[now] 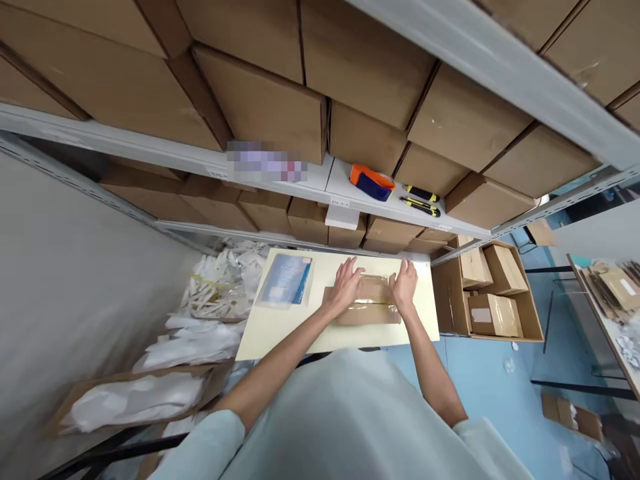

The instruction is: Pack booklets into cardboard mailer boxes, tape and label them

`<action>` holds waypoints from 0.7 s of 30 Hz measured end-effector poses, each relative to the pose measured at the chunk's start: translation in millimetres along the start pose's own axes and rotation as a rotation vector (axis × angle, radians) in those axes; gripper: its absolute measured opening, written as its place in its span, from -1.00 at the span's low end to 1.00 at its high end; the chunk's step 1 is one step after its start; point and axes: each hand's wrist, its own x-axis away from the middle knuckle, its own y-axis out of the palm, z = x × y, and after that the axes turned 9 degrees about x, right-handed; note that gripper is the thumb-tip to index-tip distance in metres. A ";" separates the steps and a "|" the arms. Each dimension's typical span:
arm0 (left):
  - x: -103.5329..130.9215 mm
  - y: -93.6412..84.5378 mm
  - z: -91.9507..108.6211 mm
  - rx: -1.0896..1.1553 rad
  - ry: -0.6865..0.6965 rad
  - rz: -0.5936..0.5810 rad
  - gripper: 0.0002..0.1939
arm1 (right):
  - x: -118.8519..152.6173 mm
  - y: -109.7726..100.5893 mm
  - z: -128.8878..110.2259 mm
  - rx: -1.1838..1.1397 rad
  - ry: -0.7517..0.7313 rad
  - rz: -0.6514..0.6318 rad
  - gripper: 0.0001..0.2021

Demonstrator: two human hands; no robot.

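A brown cardboard box (371,313) lies on a pale yellow tabletop (290,333) in front of me, with shiny clear tape along its top. My left hand (347,285) rests on the left part of the box, fingers spread and pointing away from me. At the right end, my right hand (404,288) touches the box with its fingers stretched out toward the far side. The undersides of both hands are hidden. Left of the box sits a clear plastic bag with a blue printed item (286,280) in it.
Shelves stacked with cardboard boxes (370,140) rise behind the table. An orange and navy tape dispenser (373,183) and yellow-black utility knives (421,202) lie on one shelf. To the right stands an open carton (453,300) holding smaller boxes; white bagged items (220,283) crowd the left.
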 end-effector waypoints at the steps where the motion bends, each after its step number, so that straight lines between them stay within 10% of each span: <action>1: -25.5 -8.6 11.1 0.010 0.031 0.034 -0.70 | -25.6 -11.6 -18.2 -0.036 -0.062 0.035 -0.32; 6: -149.3 -66.3 78.2 0.157 0.173 0.321 -0.66 | -148.2 -73.4 -123.3 -0.072 -0.326 0.136 -0.36; 9: -183.1 -95.2 102.9 0.185 0.185 0.421 -0.64 | -195.1 -90.3 -166.1 0.017 -0.313 0.081 -0.41; 16: -149.7 -107.0 100.3 0.141 0.137 0.423 -0.61 | -236.3 -92.3 -183.0 0.131 -0.231 -0.104 -0.49; 21: -88.0 -102.2 86.6 0.243 0.074 0.411 -0.67 | -181.0 -80.3 -150.0 -0.299 -0.261 0.003 -0.53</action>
